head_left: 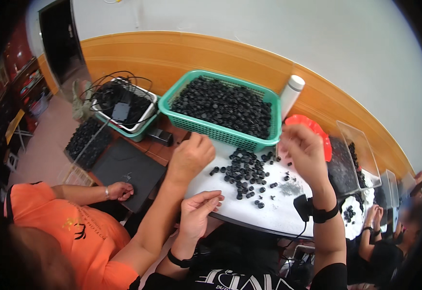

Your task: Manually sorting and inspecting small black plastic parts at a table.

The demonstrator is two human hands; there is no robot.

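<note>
My left hand (199,214) is near the table's front edge, its thumb pressed to the fingers; anything between them is too small to make out. My right hand (306,151) is raised in front of a red scalloped dish (323,134), its fingers loosely bent and apart, with nothing visible in them. Between my hands, many small black round plastic parts (244,170) lie loose on the white tabletop (220,208). A green basket (216,137) behind them is heaped with similar black parts. A co-worker's closed hand (191,153) hangs over the table's left end, left of the loose parts.
A white bottle (292,95) stands behind the basket's right end. Clear plastic bins (363,159) stand on the right. At left are a white tub of black cables (124,104) and a dark board (124,166). A co-worker in orange (75,227) sits close on my left.
</note>
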